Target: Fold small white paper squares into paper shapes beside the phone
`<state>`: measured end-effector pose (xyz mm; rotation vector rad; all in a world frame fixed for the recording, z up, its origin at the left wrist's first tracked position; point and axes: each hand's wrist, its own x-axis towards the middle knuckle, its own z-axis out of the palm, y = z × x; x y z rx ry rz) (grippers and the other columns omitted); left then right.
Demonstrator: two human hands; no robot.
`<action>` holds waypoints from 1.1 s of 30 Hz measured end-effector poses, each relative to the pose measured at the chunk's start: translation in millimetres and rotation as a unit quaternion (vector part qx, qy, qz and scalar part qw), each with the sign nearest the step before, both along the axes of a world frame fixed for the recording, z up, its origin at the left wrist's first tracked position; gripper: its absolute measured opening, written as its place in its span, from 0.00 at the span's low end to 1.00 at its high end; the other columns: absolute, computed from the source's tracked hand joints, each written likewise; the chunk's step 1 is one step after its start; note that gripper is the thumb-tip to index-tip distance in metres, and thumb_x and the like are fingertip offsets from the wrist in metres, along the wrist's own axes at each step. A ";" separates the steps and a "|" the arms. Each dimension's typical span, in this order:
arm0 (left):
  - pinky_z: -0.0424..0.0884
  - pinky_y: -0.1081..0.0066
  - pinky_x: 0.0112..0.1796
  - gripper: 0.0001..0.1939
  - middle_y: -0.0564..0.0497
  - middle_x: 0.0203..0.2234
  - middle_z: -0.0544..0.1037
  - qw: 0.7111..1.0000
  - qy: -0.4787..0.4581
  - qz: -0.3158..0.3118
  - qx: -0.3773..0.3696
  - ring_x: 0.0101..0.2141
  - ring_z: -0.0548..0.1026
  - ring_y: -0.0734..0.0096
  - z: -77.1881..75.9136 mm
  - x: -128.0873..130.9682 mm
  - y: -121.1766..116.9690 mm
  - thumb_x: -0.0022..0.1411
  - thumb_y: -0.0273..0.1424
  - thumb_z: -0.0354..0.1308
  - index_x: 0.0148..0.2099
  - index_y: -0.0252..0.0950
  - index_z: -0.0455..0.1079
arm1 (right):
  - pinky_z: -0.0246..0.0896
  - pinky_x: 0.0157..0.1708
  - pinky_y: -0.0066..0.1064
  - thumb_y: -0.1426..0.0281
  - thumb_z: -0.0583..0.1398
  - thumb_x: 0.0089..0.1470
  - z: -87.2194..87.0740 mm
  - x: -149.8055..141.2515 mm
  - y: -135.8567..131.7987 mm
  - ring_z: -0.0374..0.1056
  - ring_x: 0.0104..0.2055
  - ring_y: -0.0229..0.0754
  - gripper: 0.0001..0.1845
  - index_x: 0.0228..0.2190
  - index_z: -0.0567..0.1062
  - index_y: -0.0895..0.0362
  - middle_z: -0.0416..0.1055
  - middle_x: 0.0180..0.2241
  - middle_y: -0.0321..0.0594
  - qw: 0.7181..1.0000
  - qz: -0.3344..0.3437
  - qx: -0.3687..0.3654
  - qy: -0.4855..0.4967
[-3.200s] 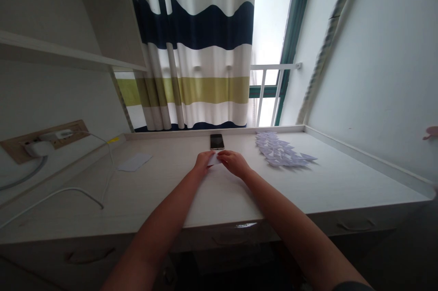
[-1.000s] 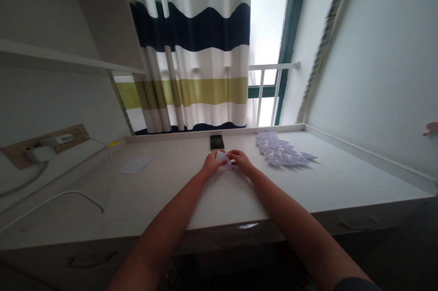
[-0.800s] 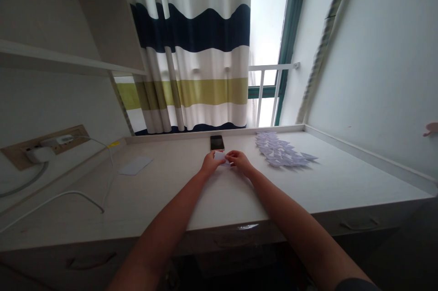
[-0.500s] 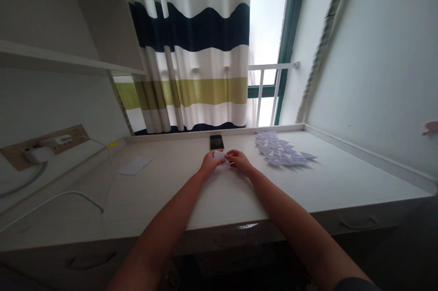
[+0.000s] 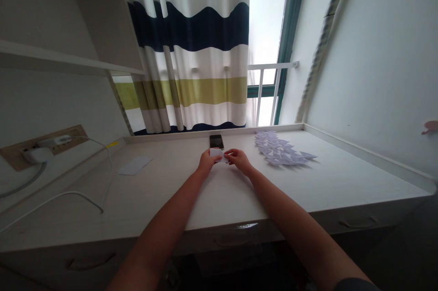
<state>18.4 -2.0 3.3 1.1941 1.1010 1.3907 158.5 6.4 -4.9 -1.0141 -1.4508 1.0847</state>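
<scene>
Between my hands is a small piece of white paper [image 5: 216, 152], partly folded, held just above the desk in front of a dark phone [image 5: 216, 141]. My left hand [image 5: 205, 162] grips its left side, thumb across the front. At the paper's right edge, my right hand [image 5: 237, 159] pinches a corner with thumb and fingers. Folded white paper pieces [image 5: 280, 149], pointed in shape, lie grouped to the right of my right hand. Off to the left, flat white paper sheets [image 5: 134, 165] rest on the desk.
The white desk [image 5: 226, 200] has a raised rim at the back and right. White cables [image 5: 110, 168] run from a socket panel [image 5: 65, 142] onto its left side. A shelf [image 5: 68, 60] overhangs at upper left. A striped curtain [image 5: 191, 63] hangs behind.
The paper has shifted slightly left and tilted, so more of its face shows. Both hands stay on it with small finger movements; the other things lie as before.
</scene>
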 end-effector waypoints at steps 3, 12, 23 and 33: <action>0.69 0.69 0.33 0.21 0.50 0.28 0.73 1.000 -0.020 0.004 -0.014 0.30 0.71 0.72 1.5 -0.2 -0.6 0.37 0.20 0.62 0.39 0.31 0.67 | 0.58 0.21 0.27 0.66 0.63 0.37 -0.2 -0.1 0.6 0.62 0.18 0.33 0.09 0.22 0.71 0.58 0.66 0.15 0.33 1.000 0.000 0.019 -0.020; 0.69 0.70 0.34 0.21 0.50 0.27 0.73 0.997 -0.068 -0.001 -0.022 0.29 0.71 0.74 4.2 -0.9 -3.0 0.38 0.19 0.61 0.39 0.30 0.66 | 0.58 0.23 0.28 0.66 0.59 0.39 -2.5 -1.5 2.7 0.61 0.19 0.33 0.08 0.21 0.69 0.58 0.66 0.15 0.33 0.998 0.002 0.064 -0.029; 0.69 0.72 0.31 0.19 0.50 0.29 0.74 0.991 0.088 -0.080 0.065 0.29 0.70 0.73 0.2 0.3 -5.7 0.38 0.23 0.63 0.38 0.32 0.70 | 0.53 0.24 0.27 0.63 0.61 0.35 4.8 0.5 -4.9 0.58 0.21 0.33 0.11 0.20 0.70 0.59 0.65 0.18 0.33 0.999 -0.020 0.047 -0.011; 0.69 0.70 0.26 0.13 0.46 0.29 0.75 0.993 0.092 -0.055 0.054 0.29 0.71 0.68 -0.3 -2.2 -2.6 0.50 0.35 0.56 0.36 0.32 0.72 | 0.54 0.24 0.27 0.66 0.61 0.34 6.9 0.1 -7.1 0.57 0.20 0.32 0.09 0.18 0.69 0.58 0.63 0.16 0.31 1.000 0.006 0.006 0.026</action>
